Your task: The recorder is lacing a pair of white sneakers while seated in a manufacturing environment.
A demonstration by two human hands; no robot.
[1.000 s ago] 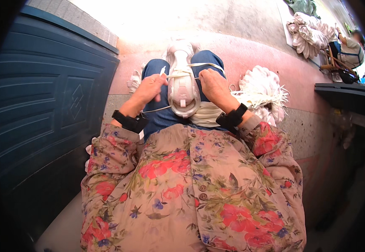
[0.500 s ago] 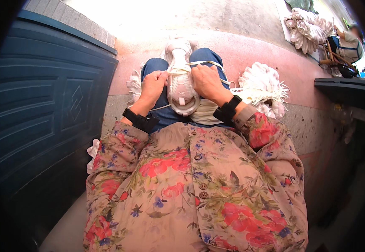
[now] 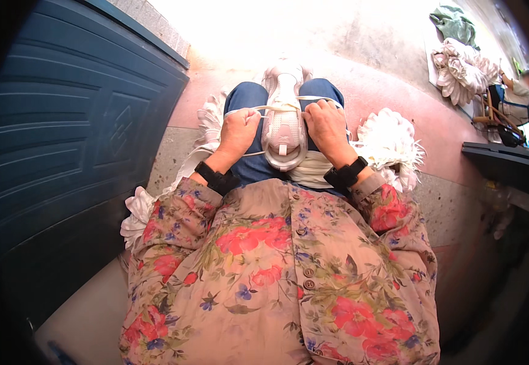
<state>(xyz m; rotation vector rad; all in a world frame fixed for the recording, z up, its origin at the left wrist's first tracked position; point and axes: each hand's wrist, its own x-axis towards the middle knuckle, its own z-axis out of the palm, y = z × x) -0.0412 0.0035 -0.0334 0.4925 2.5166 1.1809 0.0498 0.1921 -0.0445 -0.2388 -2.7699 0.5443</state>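
A white-and-pale-pink sneaker rests between my knees, its heel with a pull tab toward me. A whitish shoelace runs across its upper part. My left hand is closed on the lace on the left side of the shoe. On the right side, close against the shoe, my right hand is also closed on the lace; its fingertips are partly hidden. More lace passes over my right knee. A bundle of whitish laces lies on my lap, right of the heel.
Heaps of white shoe pieces lie at right and beside my left leg; another white piece sits lower left. A blue panelled door stands left. Far right are a dark ledge, another heap and a seated person.
The whole view has shifted, so shoe and hands appear further right and slightly lower. Both hands keep hold of the lace, a little further apart, and the lace loop at right sits closer to my knee.
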